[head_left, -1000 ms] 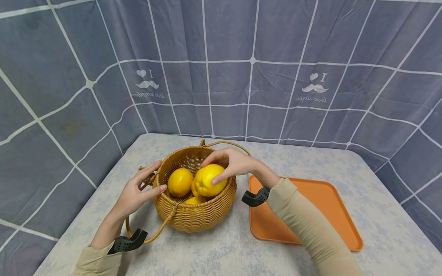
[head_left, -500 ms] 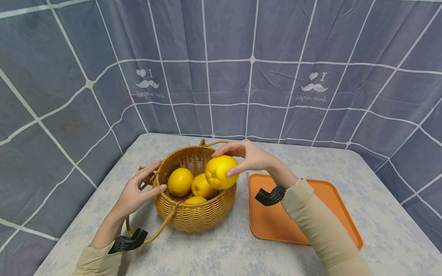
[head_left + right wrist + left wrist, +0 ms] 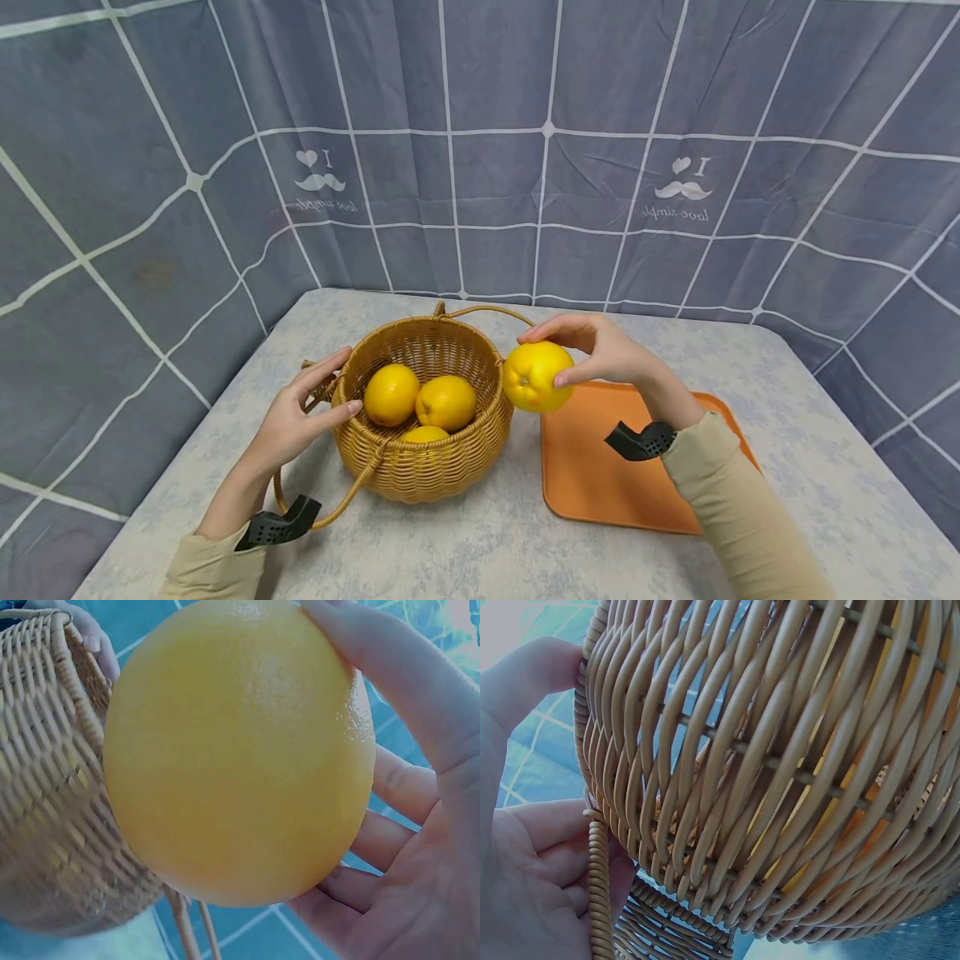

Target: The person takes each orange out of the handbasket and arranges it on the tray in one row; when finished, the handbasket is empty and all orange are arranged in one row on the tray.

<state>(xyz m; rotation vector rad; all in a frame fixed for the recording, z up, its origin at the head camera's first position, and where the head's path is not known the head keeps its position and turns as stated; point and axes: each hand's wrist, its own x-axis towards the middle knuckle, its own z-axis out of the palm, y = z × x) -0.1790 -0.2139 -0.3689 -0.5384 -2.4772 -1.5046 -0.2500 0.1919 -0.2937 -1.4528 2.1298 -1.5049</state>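
My right hand (image 3: 611, 354) holds a round yellow orange (image 3: 536, 377) between thumb and fingers, raised just off the right side of the wicker basket (image 3: 427, 471). In the right wrist view this orange (image 3: 240, 757) fills the middle, its skin smooth and shiny. On the basket's left side, my left hand (image 3: 296, 417) grips the rim, thumb at the front and fingers farther back. The left wrist view has the thumb against the rim and curled fingers by the basket handle (image 3: 598, 885). Inside the basket lie more oranges (image 3: 446, 402), one partly hidden by the front rim.
To the right of the basket lies an orange tray (image 3: 600, 475), partly under the right forearm. One basket handle (image 3: 348, 508) hangs down at the front left; another arches behind. A grey checked curtain (image 3: 495, 183) surrounds the back and sides of the table (image 3: 450, 550).
My right hand has lifted the orange out of the basket and carried it right, past the rim. Another orange beneath it has come into view. The left hand stays put.
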